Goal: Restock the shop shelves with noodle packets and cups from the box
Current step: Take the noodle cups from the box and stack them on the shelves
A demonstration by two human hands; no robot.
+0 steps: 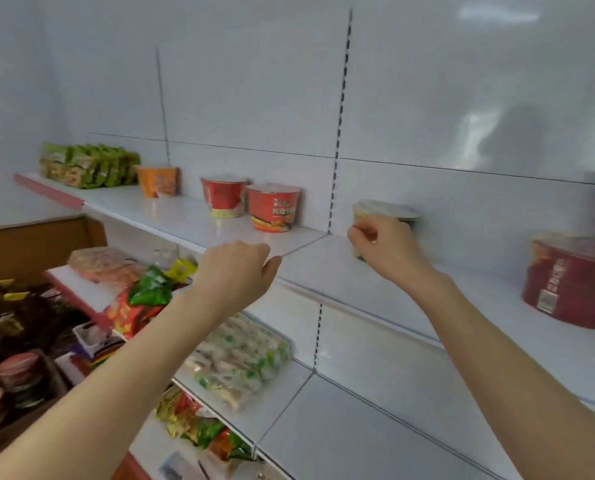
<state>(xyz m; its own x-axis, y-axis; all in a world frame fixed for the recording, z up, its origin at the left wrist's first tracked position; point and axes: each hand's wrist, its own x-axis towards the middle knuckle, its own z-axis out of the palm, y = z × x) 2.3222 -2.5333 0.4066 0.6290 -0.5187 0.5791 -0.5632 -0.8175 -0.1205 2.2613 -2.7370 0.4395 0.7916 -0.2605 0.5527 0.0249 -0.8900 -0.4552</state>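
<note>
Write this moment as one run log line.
phase: placing cup | right hand: grips green noodle cup on top shelf | left hand: holds nothing, by shelf front edge

a shop: white shelves stocked with noodle cups.

Green-lidded cup, blurred, upright on the top shelf right of centre, gripped by the right hand. Two red cups at centre, green packets upper left.
</note>
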